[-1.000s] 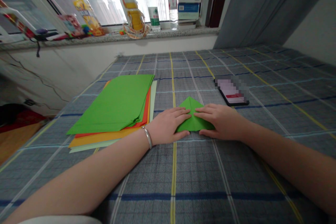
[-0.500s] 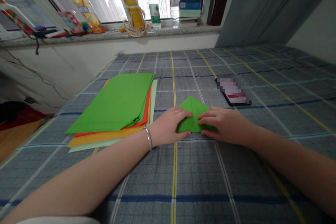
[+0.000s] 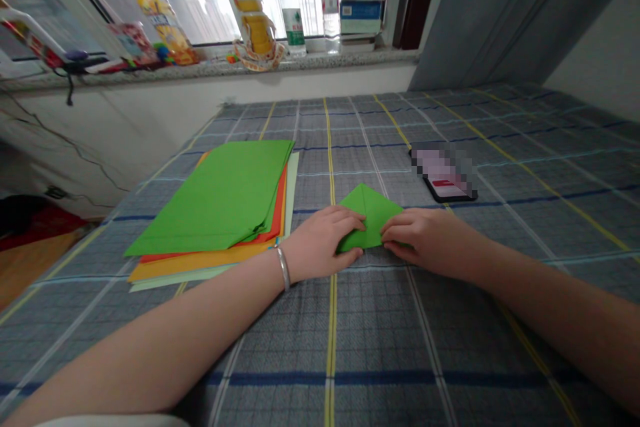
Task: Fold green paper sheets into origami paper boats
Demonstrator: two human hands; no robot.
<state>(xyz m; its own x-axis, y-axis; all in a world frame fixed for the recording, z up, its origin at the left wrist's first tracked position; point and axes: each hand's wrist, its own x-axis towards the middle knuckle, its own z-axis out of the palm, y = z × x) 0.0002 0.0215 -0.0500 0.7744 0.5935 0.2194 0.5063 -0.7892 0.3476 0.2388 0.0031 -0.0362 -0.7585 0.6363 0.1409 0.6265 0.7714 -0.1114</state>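
A small folded piece of green paper (image 3: 371, 217) lies on the checked cloth, its point turned away from me and a crease running down its middle. My left hand (image 3: 330, 240) holds its left side, fingers on top and the thumb at the near edge. At the right corner, my right hand (image 3: 417, 235) pinches the paper between thumb and fingers. The hands hide both lower sides of the paper. A silver bangle (image 3: 283, 267) circles my left wrist.
Left of my hands lies a stack of coloured sheets (image 3: 215, 197), green on top. A phone (image 3: 445, 177) rests beyond my right hand. Bottles (image 3: 293, 13), a yellow cup (image 3: 257, 30) and boxes (image 3: 361, 10) stand along the windowsill (image 3: 310, 65).
My right hand has shifted slightly right, from over the paper to its right corner, and its fingers have drawn together there. My left hand stays in place.
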